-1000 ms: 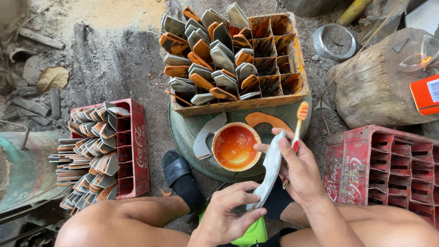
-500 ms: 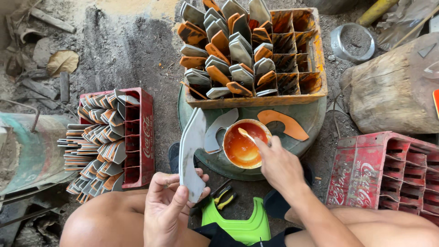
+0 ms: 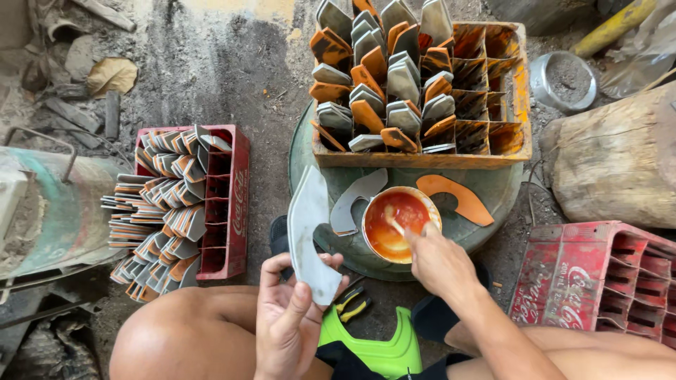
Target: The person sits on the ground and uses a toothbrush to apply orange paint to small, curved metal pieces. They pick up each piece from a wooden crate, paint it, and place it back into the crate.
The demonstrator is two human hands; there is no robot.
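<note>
At the far left a weathered green metal drum (image 3: 42, 211) lies on the ground, and beside it a red plastic bottle crate (image 3: 229, 204) holds curved grey metal blanks, with more stacked in fanned piles (image 3: 151, 239) against its left side. The left hand (image 3: 285, 320) is closed around the lower end of a bare grey curved metal blade (image 3: 310, 232), thumb across its face, holding it upright just left of the bowl. Half a second ago this blade was tilted lower over the knee; now it stands raised and turned flat-side up, which suggests it is being presented for coating. Right of it, a round green drum lid serving as a desk (image 3: 493, 193) carries a second grey blank (image 3: 355, 200), a small bowl of orange-red paint (image 3: 398, 222) and one orange-painted curved piece (image 3: 454, 197). The right hand (image 3: 440, 264) grips a thin brush (image 3: 396, 226), its tip dipped in the paint; a second ago that brush was lifted clear, so it is loading again. Behind the desk an orange-stained wooden divided crate (image 3: 503, 91) stands filled on its left with grey and orange pieces. At the far right are a log (image 3: 620, 162) and another red crate (image 3: 605, 281).
</note>
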